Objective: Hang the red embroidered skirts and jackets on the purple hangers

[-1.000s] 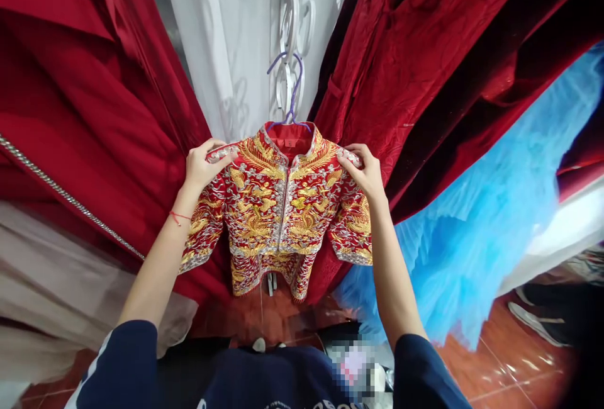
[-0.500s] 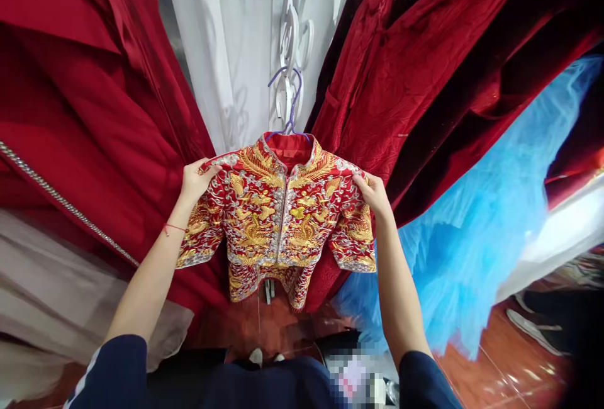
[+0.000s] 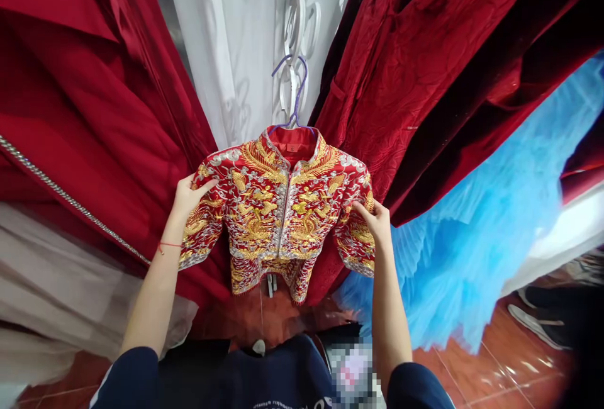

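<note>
A red jacket (image 3: 309, 207) with gold and silver embroidery, a stand-up collar and short sleeves hangs in front of me. Its collar sits around a purple hanger (image 3: 297, 97), whose hook rises beside a white scrolled rack (image 3: 296, 19). My left hand (image 3: 189, 195) grips the sleeve on the left side, thumb on the front of the cloth and fingers behind it. On the other side my right hand (image 3: 376, 215) pinches the opposite sleeve below the shoulder, its fingertips partly hidden behind the fabric.
Dark red gowns (image 3: 85, 100) hang at the left, one with a glittering trim. At the right hang a patterned red dress (image 3: 401, 75) and a light blue tulle skirt (image 3: 462, 245). White cloth (image 3: 250, 31) hangs behind. Below is a reddish tiled floor (image 3: 504, 365); a shoe (image 3: 538, 326) shows right.
Both hands have slid down from the jacket's shoulders onto the upper sleeves. The shoulders now stand higher and rounder, and the collar and hanger have shifted slightly up and right in view.
</note>
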Available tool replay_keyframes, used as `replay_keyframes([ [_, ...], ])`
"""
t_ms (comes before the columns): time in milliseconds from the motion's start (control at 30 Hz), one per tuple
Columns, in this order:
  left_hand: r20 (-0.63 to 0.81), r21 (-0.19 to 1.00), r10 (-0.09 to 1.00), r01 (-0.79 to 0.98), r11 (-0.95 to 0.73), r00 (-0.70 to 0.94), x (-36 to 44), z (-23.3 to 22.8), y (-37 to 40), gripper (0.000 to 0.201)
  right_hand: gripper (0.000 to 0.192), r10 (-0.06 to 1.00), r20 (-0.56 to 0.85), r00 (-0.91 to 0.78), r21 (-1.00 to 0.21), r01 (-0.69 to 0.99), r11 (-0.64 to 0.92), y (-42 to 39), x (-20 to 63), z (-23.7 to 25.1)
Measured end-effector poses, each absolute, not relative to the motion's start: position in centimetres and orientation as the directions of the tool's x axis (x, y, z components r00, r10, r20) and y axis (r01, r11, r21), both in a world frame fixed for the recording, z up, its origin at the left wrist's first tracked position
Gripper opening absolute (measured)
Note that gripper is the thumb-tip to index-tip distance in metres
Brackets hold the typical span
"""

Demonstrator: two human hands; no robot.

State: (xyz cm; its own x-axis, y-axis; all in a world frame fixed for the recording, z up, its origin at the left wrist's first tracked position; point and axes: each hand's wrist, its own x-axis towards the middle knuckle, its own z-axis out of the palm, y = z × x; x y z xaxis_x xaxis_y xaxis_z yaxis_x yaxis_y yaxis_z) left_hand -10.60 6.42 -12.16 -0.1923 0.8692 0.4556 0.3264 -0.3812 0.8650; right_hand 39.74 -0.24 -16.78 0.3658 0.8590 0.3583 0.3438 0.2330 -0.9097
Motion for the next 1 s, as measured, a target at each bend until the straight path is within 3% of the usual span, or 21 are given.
replay_keyframes([
  [100, 0.601, 0.737, 0.765, 0.530, -0.418, -0.231, -9.0, -12.4, 4.8, 0.070, 0.066, 0.785, 0.458, 0.417, -0.772, 0.625, 0.118, -1.1, 38.4, -16.9],
  [200, 0.788, 0.528, 0.561, 0.745, -0.407, -0.252, -5.9, -12.6, 2.5, 0.077, 0.066, 0.511, 0.723, 0.465, -0.534, 0.845, -0.013, -1.9, 34.7, -17.5],
  [267, 0.848, 0.399, 0.506, 0.819, -0.413, -0.158, -3.4, -12.9, 1.4, 0.075, 0.062, 0.420, 0.838, 0.349, -0.386, 0.922, 0.004, -2.1, 31.6, -18.1],
  [367, 0.818, 0.273, 0.576, 0.869, -0.413, 0.017, -0.1, -13.9, 1.5, 0.079, 0.064, 0.544, 0.834, 0.093, -0.174, 0.980, 0.098, -1.0, 27.8, -18.8],
  [433, 0.748, 0.260, 0.659, 0.878, -0.403, 0.080, 1.2, -14.7, 2.6, 0.081, 0.063, 0.639, 0.769, -0.006, -0.106, 0.985, 0.137, 0.6, 26.5, -19.0],
  [533, 0.674, 0.279, 0.731, 0.877, -0.392, 0.112, 1.7, -15.6, 4.6, 0.081, 0.060, 0.706, 0.708, -0.019, -0.094, 0.988, 0.122, 2.9, 26.3, -19.0],
  [733, 0.649, 0.268, 0.752, 0.892, -0.364, 0.112, 1.9, -16.0, 5.5, 0.083, 0.063, 0.736, 0.677, 0.008, -0.109, 0.990, 0.089, 4.1, 26.9, -19.0],
  [900, 0.650, 0.257, 0.753, 0.901, -0.349, 0.106, 2.5, -16.3, 4.9, 0.080, 0.062, 0.732, 0.682, 0.014, -0.111, 0.990, 0.085, 3.4, 26.7, -19.0],
  [1000, 0.669, 0.293, 0.740, 0.890, -0.349, 0.070, 3.1, -16.8, 3.6, 0.080, 0.065, 0.683, 0.727, 0.068, -0.190, 0.976, 0.105, 2.3, 26.5, -20.0],
])
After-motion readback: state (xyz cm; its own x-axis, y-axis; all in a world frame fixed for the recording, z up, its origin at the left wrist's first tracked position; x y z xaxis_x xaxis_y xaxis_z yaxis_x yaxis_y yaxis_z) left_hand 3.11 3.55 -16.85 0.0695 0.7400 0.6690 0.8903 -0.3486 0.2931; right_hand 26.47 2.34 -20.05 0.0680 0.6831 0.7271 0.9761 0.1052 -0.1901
